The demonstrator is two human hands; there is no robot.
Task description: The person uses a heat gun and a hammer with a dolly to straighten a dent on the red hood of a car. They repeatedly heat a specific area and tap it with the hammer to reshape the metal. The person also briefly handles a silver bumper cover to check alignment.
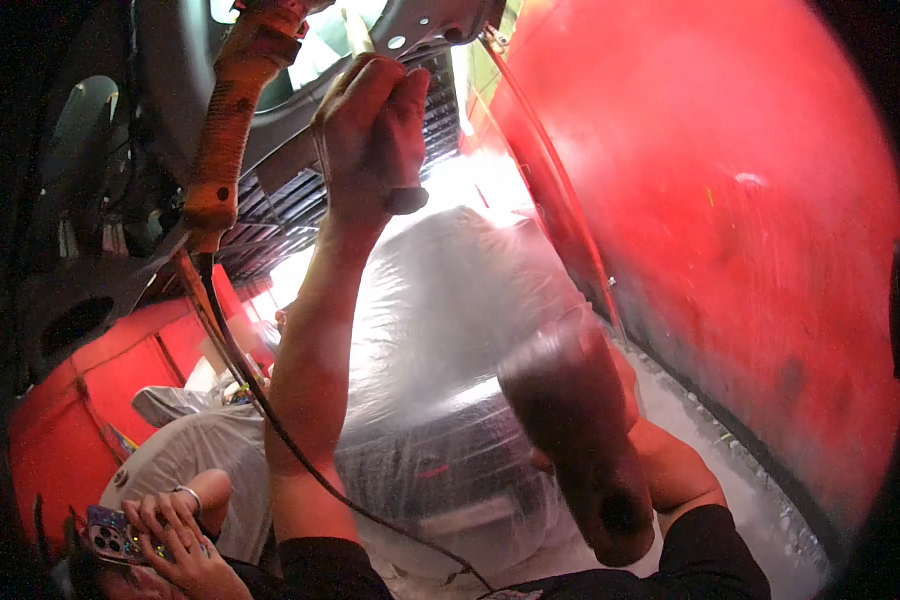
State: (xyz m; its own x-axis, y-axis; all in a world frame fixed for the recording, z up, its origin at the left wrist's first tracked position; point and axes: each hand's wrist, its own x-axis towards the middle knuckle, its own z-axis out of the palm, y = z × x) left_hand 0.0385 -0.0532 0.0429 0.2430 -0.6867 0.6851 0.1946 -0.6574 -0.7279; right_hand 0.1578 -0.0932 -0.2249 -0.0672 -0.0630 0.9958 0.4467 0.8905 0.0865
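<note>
My left hand [370,130] is raised near the top middle, its fingers wrapped round a slim rod-like tool. The tool's pale shaft [357,32] sticks out above the fist toward a bare dark metal panel [300,125]; its dark butt [407,200] shows below. My right hand [630,395], lower and to the right, grips a bulky dark tool [580,420] with a rounded lower end. Blur hides its exact kind, and it covers most of that hand. Left of my left hand hangs an orange ribbed handle [220,140] with a black cord [270,405].
A vehicle under clear plastic sheeting [450,320] stands behind my arms. A red wall [750,220] runs along the right, with a hose [560,170] beside it. At the lower left, another person's hands [175,535] hold a phone [110,535]. The cord passes below my left forearm.
</note>
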